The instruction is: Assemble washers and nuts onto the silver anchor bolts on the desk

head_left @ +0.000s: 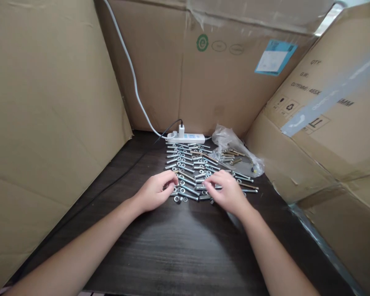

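Bolts (188,196) and washers (175,199) are apparently being handled; left hand (157,190) and right hand (225,191) are narrowly curled, contents cannot be discerned; fine pinching seems required

- cardboard walls (43,102) on three sides
- white power strip (195,141), chunky adapter (181,131) plugged in
- white cable (131,65) snaking upward
- blue-ish label (276,57) on the back wall (154,74)

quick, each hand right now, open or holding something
Left hand: curled at the bolts; any hold can't be told.
Right hand: curled over bolts; any hold can't be told.
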{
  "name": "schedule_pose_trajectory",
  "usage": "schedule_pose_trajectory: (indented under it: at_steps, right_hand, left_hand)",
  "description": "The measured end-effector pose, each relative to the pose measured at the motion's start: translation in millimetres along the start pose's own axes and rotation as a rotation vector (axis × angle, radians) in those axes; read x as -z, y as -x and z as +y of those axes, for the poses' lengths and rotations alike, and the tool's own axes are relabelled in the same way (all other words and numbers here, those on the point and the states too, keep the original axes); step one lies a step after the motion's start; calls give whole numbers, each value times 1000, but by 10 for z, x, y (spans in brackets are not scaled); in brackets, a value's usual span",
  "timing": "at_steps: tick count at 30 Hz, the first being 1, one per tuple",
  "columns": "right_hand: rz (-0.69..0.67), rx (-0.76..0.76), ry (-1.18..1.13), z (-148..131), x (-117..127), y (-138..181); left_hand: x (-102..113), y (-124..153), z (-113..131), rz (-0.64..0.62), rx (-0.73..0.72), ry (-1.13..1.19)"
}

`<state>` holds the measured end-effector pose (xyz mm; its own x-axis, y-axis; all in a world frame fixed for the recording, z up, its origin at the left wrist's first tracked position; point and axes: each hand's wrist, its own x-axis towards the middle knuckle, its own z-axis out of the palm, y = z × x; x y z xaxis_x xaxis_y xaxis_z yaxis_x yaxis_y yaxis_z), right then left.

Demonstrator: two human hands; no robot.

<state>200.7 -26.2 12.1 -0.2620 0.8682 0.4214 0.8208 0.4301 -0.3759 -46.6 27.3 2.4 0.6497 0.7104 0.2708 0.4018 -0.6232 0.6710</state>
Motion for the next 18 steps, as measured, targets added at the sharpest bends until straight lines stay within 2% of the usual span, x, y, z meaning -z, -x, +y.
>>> schedule_pose_trajectory:
  at_steps: [3, 5, 9, 13, 18]
  right_hand:
    - [107, -154, 125, 418, 176, -54]
    - [61, -298, 296, 741, 267, -104]
    - [11, -406, 403, 1263, 329, -211]
    - [-60, -446, 468, 1469, 294, -240]
    - [-97, -458, 526, 1472, 286, -170]
  left_hand:
    - [-5, -19, -85, 107, 48, 41]
    - [4, -32, -117, 164, 60, 58]
    - [26, -40, -132, 193, 77, 69]
    - [44, -40, -134, 196, 93, 62]
    - [43, -34, -132, 184, 77, 63]
